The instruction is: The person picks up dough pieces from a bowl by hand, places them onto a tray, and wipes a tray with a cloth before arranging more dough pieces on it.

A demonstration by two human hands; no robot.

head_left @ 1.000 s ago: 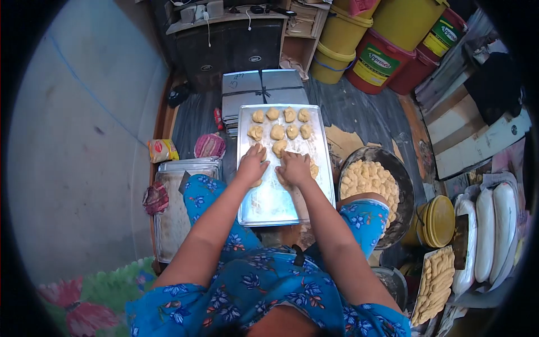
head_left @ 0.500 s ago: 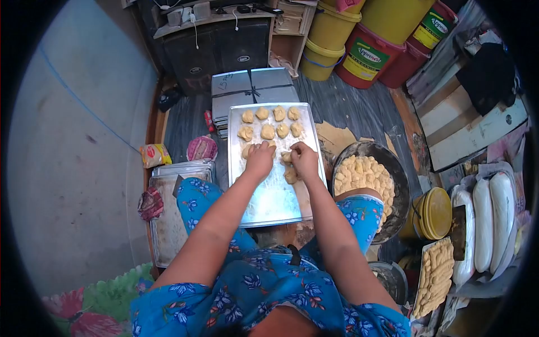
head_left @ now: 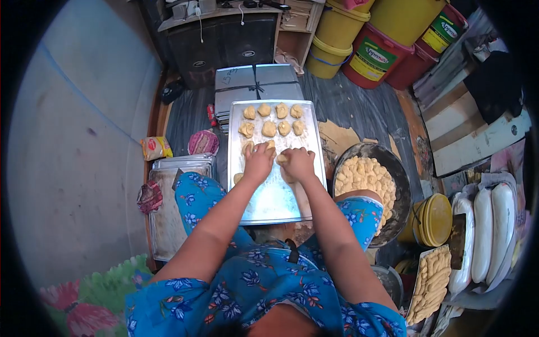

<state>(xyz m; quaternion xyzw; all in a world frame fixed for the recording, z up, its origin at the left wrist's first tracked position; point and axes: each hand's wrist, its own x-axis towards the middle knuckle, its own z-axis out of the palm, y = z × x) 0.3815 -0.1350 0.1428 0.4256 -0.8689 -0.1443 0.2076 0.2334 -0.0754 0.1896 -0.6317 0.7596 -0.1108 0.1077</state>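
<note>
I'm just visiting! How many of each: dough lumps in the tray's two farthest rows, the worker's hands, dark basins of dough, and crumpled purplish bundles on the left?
Dough lumps, two farthest rows: 8
Hands, left hand and right hand: 2
Dark basin of dough: 1
Purplish bundles: 2
Total: 13

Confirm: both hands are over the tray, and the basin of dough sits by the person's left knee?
No, the head view shows the basin of dough by the right knee; the left hand and right hand are over the tray.
</note>
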